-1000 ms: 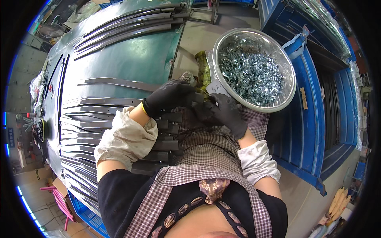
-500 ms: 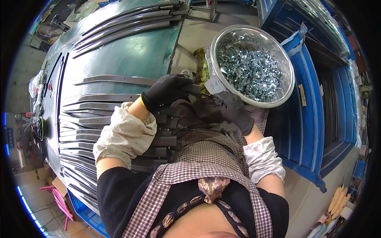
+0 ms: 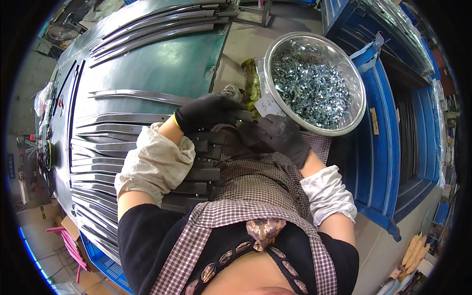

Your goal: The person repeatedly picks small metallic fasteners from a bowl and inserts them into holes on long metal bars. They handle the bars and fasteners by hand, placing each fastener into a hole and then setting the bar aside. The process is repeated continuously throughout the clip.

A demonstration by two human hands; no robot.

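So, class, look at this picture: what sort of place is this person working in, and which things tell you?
Most likely a small metalworking or assembly workshop. A green work table carries rows of long curved metal strips, a steel bowl is heaped with small shiny metal parts, and both hands wear black work gloves.

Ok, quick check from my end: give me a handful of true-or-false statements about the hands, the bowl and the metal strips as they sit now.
1. Both hands wear black gloves. True: the left hand and the right hand are both gloved in black.
2. The metal bowl is empty. False: it is heaped with small shiny metal parts.
3. The bowl lies to the person's right of the green table. True.
4. The right hand is reaching into the bowl. False: it sits just outside the rim, close to the left hand over a dark metal strip.
5. The table holds only one metal strip. False: many long curved strips lie in rows across it.
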